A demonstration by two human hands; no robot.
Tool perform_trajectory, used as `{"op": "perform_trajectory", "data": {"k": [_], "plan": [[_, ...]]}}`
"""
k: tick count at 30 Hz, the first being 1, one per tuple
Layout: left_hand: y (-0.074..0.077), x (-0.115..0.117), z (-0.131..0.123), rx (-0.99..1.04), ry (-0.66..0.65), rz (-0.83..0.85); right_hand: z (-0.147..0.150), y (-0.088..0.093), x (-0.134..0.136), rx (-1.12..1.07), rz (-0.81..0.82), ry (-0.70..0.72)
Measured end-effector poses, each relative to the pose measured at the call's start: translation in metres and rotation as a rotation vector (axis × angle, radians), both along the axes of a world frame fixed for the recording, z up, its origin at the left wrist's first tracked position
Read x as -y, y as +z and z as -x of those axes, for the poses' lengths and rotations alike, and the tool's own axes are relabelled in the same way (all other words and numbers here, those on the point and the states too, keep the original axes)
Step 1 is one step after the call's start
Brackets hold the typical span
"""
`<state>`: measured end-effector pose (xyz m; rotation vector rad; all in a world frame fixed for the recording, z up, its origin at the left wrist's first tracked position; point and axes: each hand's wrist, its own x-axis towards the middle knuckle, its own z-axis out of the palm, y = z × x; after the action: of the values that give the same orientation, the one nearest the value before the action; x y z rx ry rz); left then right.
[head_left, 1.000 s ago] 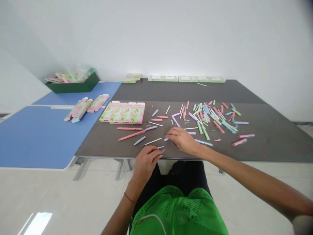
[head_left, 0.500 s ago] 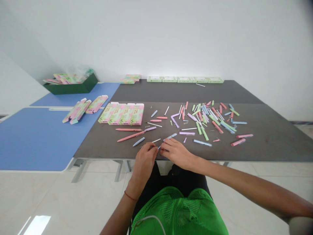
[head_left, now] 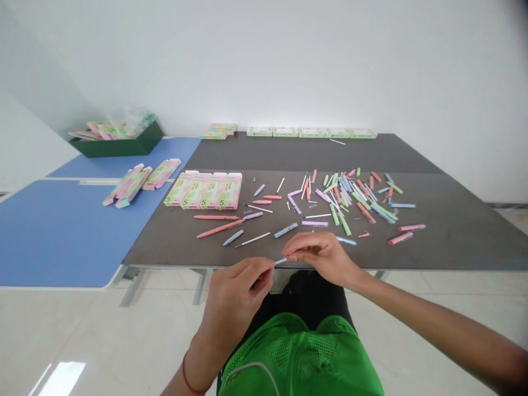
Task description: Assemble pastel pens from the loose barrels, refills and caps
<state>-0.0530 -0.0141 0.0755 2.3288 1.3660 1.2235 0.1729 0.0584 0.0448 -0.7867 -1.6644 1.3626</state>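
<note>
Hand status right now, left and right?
Left hand: closed, fingers curled; anything held is hidden.
Right hand: pinched, holding a slim pale blue pen part.

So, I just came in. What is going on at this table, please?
A seated person pinches a slim pale pen part between the left hand and the right hand, just above the near edge of a dark table. Many loose pastel pen parts lie scattered across the table. Four pastel boxes marked 5 lie side by side to the left of them.
</note>
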Motion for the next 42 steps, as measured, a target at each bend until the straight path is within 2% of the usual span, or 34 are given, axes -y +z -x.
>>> {"op": "perform_trajectory", "data": {"k": [6, 13, 21, 28, 42], "plan": [[-0.006, -0.005, -0.002, -0.041, -0.001, 0.014, 0.001, 0.000, 0.000, 0.050, -0.045, -0.006], [-0.006, -0.002, 0.000, -0.081, 0.045, 0.005, 0.001, -0.002, -0.002, 0.100, -0.082, -0.036], [-0.010, -0.002, 0.000, -0.095, 0.014, 0.046, 0.003, -0.001, 0.000, 0.140, -0.125, -0.029], [-0.013, -0.002, -0.001, -0.093, 0.028, 0.043, 0.005, -0.006, -0.003, 0.077, 0.068, 0.010], [-0.013, -0.004, 0.002, -0.122, 0.007, 0.061, 0.007, -0.007, -0.002, 0.042, 0.167, 0.042]]}}
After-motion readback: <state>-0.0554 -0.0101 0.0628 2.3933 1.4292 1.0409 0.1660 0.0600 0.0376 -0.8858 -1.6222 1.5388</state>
